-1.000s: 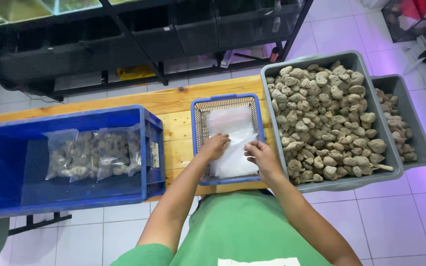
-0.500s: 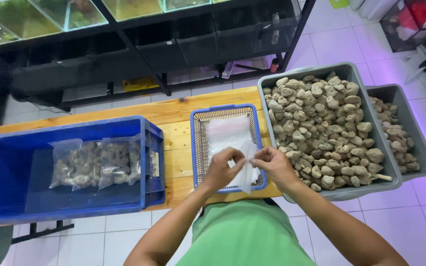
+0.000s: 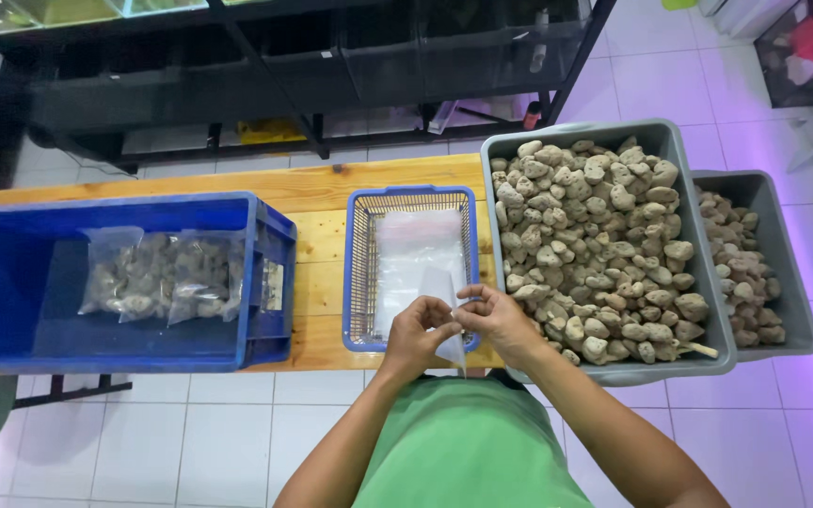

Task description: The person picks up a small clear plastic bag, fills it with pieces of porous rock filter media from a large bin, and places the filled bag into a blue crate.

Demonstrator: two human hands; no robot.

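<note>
Item: clear plastic bag [image 3: 442,292], thin, glossy, flat, held above the near edge of the blue mesh basket [image 3: 361,263]. Your left hand [image 3: 418,334] and right hand [image 3: 499,320] both pinch its lower edge, fingers curled closed. More clear bags [image 3: 416,245] lie in the basket. Grey tub [image 3: 679,155] beside it: rough, pale, porous stones [image 3: 595,245].

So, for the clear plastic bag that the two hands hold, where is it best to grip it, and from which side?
Probably at its top edge, one side per hand. The clear plastic bag hangs thin and limp between the left hand and right hand, above the blue basket. Pinching each layer from opposite sides should pull the mouth apart.
</note>
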